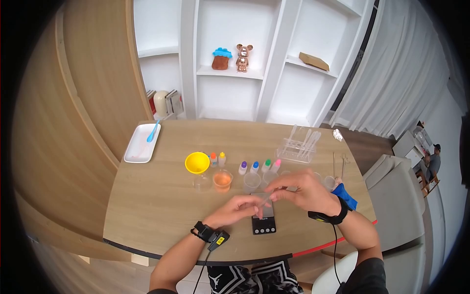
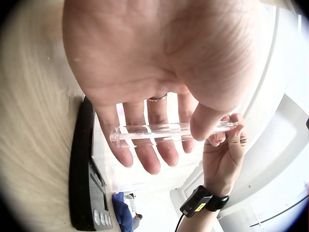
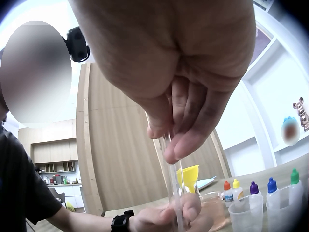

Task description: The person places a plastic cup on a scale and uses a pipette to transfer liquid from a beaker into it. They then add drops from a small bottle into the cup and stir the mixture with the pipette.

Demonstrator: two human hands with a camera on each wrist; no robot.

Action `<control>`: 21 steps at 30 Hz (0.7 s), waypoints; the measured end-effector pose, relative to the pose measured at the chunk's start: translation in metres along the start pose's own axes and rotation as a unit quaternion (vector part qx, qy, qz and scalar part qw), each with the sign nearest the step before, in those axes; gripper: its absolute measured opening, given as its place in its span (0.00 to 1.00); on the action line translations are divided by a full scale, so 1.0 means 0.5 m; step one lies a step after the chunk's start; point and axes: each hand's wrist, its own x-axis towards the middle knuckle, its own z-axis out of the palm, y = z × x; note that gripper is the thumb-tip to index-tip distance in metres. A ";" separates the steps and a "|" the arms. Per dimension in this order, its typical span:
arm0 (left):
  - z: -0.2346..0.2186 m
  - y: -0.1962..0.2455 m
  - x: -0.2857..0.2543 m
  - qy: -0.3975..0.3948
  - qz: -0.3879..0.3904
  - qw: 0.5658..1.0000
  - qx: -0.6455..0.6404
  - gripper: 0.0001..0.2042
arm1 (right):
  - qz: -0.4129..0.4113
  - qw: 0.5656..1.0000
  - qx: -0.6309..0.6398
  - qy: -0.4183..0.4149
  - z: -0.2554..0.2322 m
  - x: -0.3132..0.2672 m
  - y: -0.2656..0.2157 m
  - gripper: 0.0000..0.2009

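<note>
A slim clear test tube (image 2: 159, 131) spans the gap between both hands. My left hand (image 1: 237, 210) holds it, the thumb pressing it against the fingers, which reach out behind it. My right hand (image 1: 301, 188) pinches the tube's far end between thumb and fingertips, as the right wrist view also shows. The lipped end points away from the right hand in the left wrist view. Below the hands lies a black digital scale (image 1: 264, 226), its plate partly hidden by the left hand. Clear plastic cups (image 1: 252, 181) stand just behind, some covered by the right hand.
Colored-cap dropper bottles (image 1: 243, 168) line up behind the cups. Left of them are a beaker of orange liquid (image 1: 223, 181) and a yellow funnel (image 1: 197, 162). A clear rack (image 1: 296, 152) stands at the back right, a white tray (image 1: 139, 149) at the back left, a blue item (image 1: 345, 197) at right.
</note>
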 end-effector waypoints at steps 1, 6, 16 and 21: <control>0.000 -0.002 -0.001 0.001 -0.004 1.000 -0.005 0.18 | 0.001 1.000 0.002 0.000 0.001 0.001 0.000 0.09; -0.002 -0.006 0.000 0.010 0.009 1.000 -0.010 0.18 | -0.001 1.000 -0.004 0.000 0.009 0.005 0.001 0.09; -0.002 0.004 0.000 0.019 0.004 1.000 -0.005 0.18 | -0.016 1.000 -0.011 -0.007 0.008 0.007 -0.002 0.10; -0.002 0.003 0.002 0.016 0.023 1.000 -0.008 0.17 | -0.020 1.000 0.004 -0.001 0.010 0.001 0.005 0.10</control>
